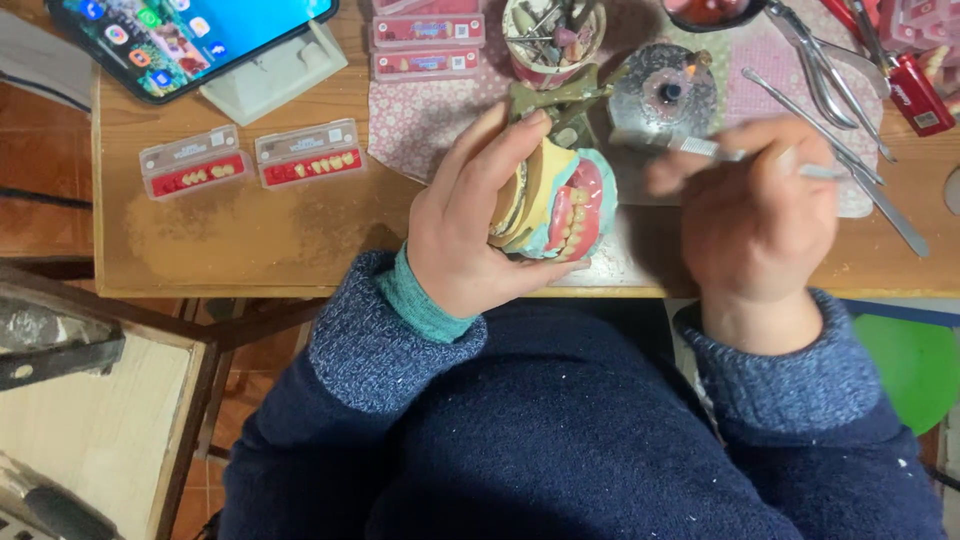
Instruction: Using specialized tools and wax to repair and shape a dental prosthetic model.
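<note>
1. the left hand (470, 225) is wrapped around a dental model (560, 205), fingers curled over its top and the thumb under its near edge; it holds the model just above the near edge of the surface (250, 235), tilted so the teeth face right.
2. the right hand (755, 215) is blurred, its fingers pressed together in a pen-like pinch on a thin metal instrument (720, 152) whose tip points left toward the model.
3. the model looks like a plaster cast with pink wax and set teeth on a greenish metal frame: probably stiff and fairly heavy for its size, yet brittle, with wax that would dent under pressure. the safest hold seems to be on the plaster base and frame, as now, not on the teeth or wax.
4. the instrument is slim, rigid and light, best gripped near its middle.
5. farther out lie two tooth cards (250, 160), a phone on a stand (190, 35), a cup of burs (553, 35), long metal tools (850, 150) and a red lighter (920, 95).
</note>
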